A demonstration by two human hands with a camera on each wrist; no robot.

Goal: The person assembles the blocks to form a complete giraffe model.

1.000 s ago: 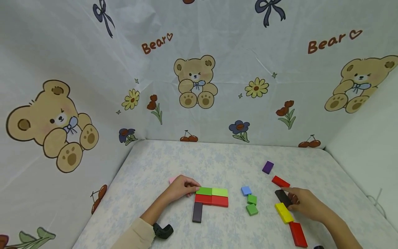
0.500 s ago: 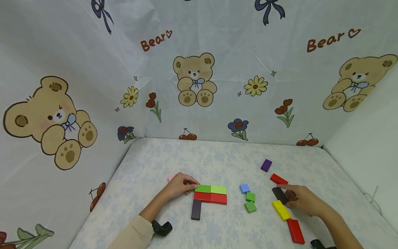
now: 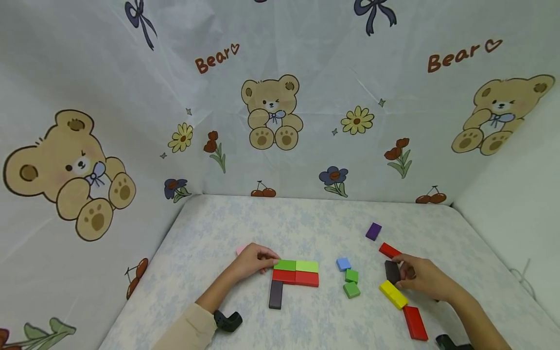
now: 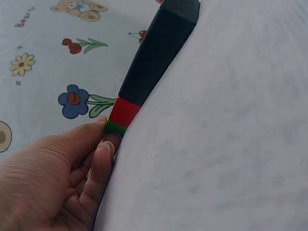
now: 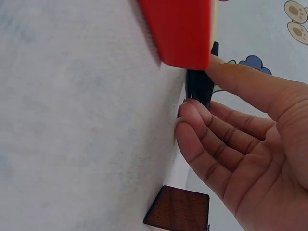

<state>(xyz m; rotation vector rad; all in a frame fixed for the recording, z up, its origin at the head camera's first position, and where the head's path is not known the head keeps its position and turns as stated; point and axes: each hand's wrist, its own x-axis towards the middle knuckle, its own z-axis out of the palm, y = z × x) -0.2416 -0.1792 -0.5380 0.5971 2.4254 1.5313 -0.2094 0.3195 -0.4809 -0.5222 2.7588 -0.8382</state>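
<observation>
The right hand [image 3: 422,276] pinches a black rectangular block [image 3: 392,271] on the right side of the pale, blue-mottled counter [image 3: 210,218], its grip closed with the index finger near the far end and the thumb near the close end. Just nearer the person lies a glossy yellow rectangular block [image 3: 393,294], followed by a bright red rectangular block [image 3: 415,323]; another red rectangular block [image 3: 389,250] sits just beyond the index finger, with a small purple block [image 3: 374,232] farther back. In the right wrist view, a brown, wood-grained block [image 5: 179,208] shows beside the fingers.

The left hand [image 3: 250,262] holds the left end of a medium-green rectangular block [image 3: 285,265] between thumb and curled fingers. A lime-green rectangular block [image 3: 307,266] continues that row end to end. Along their near side lie two touching red blocks [image 3: 307,278], and a charcoal-grey rectangular block [image 3: 275,294] extends toward the person from the left red one. A pink piece [image 3: 240,250] is partly hidden behind the left hand.

Between the hands, a small light-blue block [image 3: 343,264] lies near two small green blocks [image 3: 351,290].
</observation>
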